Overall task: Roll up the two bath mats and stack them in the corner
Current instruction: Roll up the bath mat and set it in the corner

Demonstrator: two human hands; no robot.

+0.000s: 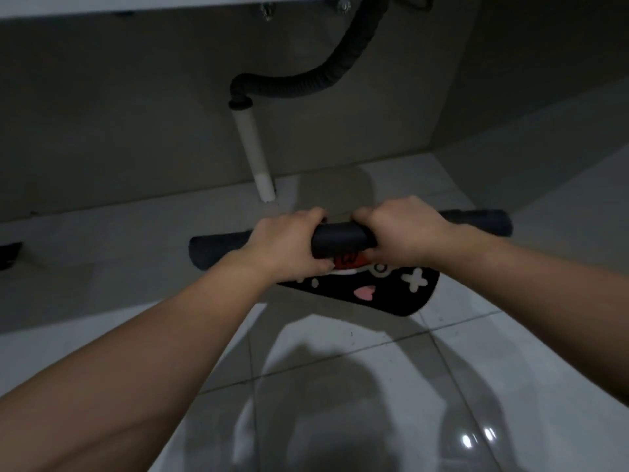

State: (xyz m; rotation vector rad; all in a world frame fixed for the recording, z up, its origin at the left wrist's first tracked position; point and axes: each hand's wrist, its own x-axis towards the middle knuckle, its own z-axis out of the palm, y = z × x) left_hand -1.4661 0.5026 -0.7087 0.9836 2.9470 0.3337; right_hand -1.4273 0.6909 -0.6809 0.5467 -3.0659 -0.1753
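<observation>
Your left hand (289, 243) and right hand (401, 229) clench the half-rolled bath mat (340, 238); uneven pressure risks a skewed, loosening roll.

Mat (343, 238): on the floor (493, 362), before the wall
Pipe (253, 151): behind the mat, left
Hands: side by side on the mat roll
</observation>
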